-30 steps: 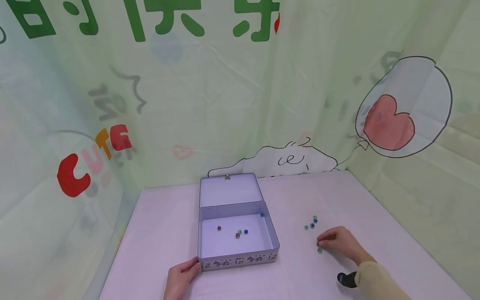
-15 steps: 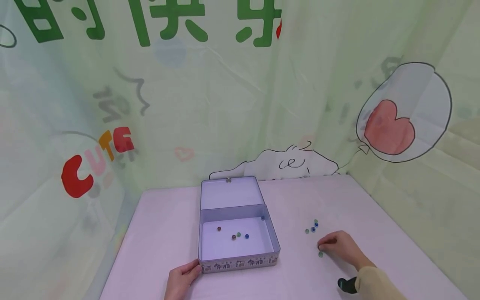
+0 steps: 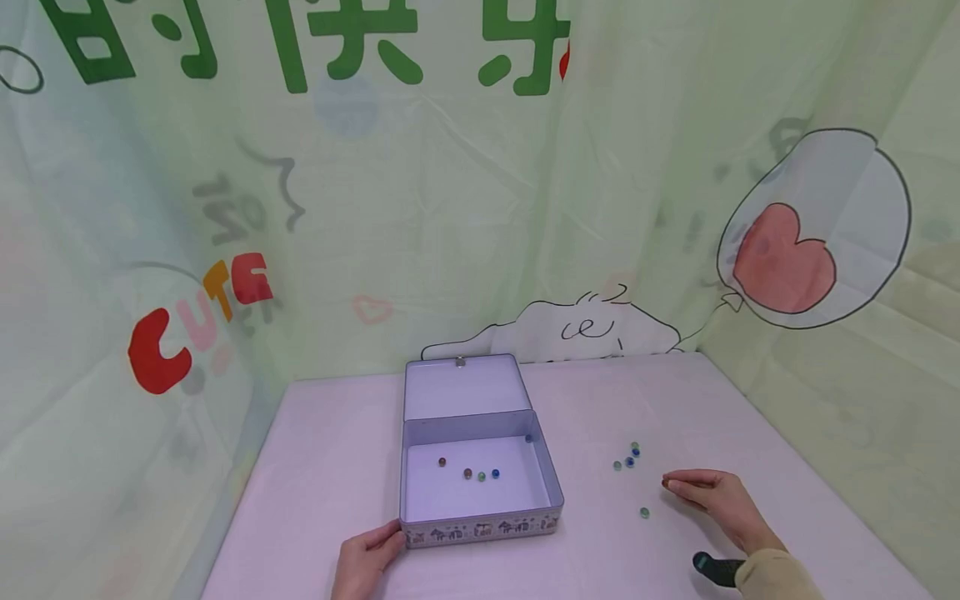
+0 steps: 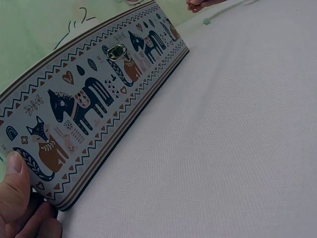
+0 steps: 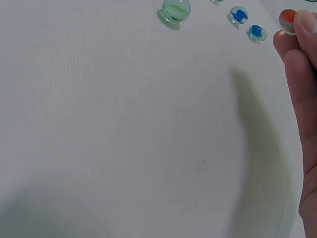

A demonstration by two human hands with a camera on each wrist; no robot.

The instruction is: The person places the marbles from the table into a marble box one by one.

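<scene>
Orange marble (image 5: 287, 22) sits pinched in the right hand's (image 3: 726, 502) fingertips, right of the tin (image 3: 480, 531); a firm pinch should prevent slipping. Left hand (image 3: 365, 560) grips the tin's near left corner. Green marble (image 3: 644, 513) lies right of the tin.

At lower left, the left hand (image 4: 15, 198) grips an animal-printed box (image 4: 81, 106) by its corner, thumb against the front; a metal clasp (image 4: 117, 52) sits upper centre-left; at the top edge, the right hand (image 4: 207, 2) pinches a small orange marble (image 4: 193, 7); just beside it, a green marble (image 4: 206, 21) rests on the counter (image 4: 223, 134).
</scene>
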